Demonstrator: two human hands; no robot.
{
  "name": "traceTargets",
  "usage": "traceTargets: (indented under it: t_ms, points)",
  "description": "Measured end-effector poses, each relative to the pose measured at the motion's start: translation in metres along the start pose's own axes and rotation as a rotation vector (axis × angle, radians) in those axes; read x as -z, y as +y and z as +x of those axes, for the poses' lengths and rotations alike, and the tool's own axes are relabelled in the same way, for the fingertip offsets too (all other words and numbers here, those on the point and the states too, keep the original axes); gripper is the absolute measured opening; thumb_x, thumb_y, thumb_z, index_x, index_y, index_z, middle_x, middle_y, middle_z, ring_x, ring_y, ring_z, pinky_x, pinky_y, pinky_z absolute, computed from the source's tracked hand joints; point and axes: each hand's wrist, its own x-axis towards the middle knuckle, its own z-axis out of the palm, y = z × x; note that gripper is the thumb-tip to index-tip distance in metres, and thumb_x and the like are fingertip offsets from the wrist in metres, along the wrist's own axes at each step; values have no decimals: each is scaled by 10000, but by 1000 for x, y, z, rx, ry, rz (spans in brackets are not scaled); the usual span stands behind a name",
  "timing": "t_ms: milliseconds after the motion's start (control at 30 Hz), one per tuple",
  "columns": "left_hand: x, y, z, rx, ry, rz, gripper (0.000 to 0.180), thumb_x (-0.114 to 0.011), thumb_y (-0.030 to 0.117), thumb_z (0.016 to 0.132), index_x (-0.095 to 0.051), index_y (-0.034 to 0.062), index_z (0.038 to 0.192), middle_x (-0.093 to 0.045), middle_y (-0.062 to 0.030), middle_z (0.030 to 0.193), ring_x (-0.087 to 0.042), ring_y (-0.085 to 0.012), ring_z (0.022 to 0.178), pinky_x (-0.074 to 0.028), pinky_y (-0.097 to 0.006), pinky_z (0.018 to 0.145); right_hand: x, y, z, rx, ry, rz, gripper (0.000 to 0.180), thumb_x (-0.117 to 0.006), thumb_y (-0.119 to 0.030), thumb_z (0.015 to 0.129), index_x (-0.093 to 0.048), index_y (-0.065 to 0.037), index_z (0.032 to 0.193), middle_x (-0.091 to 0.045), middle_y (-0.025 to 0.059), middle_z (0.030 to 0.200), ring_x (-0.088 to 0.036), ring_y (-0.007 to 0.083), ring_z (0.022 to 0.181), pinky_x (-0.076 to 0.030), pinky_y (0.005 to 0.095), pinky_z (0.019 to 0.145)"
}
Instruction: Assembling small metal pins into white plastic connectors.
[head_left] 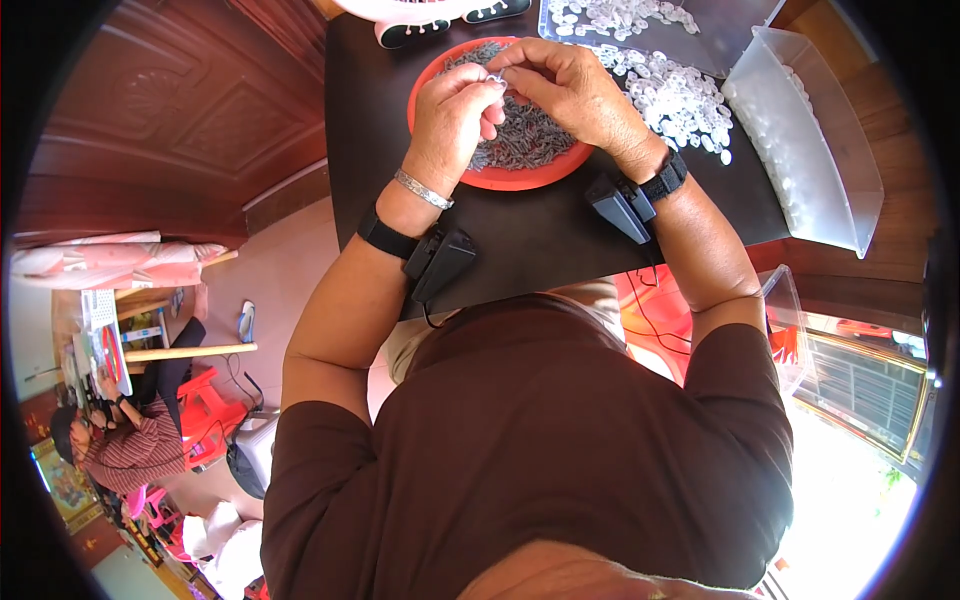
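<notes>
My left hand is closed, thumb and fingers pinching a small clear plastic piece. Close against it, my right hand pinches at the same spot; what its fingertips grip is too small to make out. Both hands are above a round orange-red tray full of small grey, screw-like pieces. Right of the tray lies a loose pile of small clear-white oval plastic pieces, like the one in my left hand.
The dark table also bears a translucent bin lying at the right, a clear box behind the pile and a pink-and-black object at the back. Far left, another person sits at a separate table near a red stool.
</notes>
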Motion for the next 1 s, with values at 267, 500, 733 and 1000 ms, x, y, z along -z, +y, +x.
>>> traceTargets:
  t_ms: [267, 500, 733, 1000]
  points:
    - [0, 0, 1, 17, -26, 30, 197, -521, 189, 853, -578, 48, 728, -573, -19, 632, -517, -84, 506, -369, -193, 470, 0, 6, 0, 23, -35, -63, 196, -534, -95, 909, -619, -3, 1059, -634, 23, 814, -579, 59, 747, -486, 209, 695]
    - [-1, 1, 1, 21, -38, 46, 202, -525, 203, 853, -582, 50, 734, -571, -14, 634, -518, -82, 520, -364, -192, 481, 1, 4, -1, 22, -54, -94, 198, -512, -83, 902, -611, -6, 1056, -639, 33, 812, -588, 66, 744, -489, 217, 692]
    - [2, 3, 2, 22, -81, 16, 170, -559, 148, 832, -595, 9, 741, -574, -35, 632, -520, -80, 516, -425, -203, 464, -1, 4, -1, 70, -43, -162, 211, -512, -75, 894, -598, 0, 1071, -635, 40, 784, -589, 81, 712, -489, 221, 672]
    - [2, 1, 2, 37, -79, 19, 174, -559, 166, 834, -603, 21, 748, -576, -28, 638, -514, -72, 517, -424, -198, 470, -1, 6, -1, 21, -71, -130, 209, -510, -65, 892, -589, 6, 1073, -624, 33, 793, -578, 78, 710, -487, 223, 673]
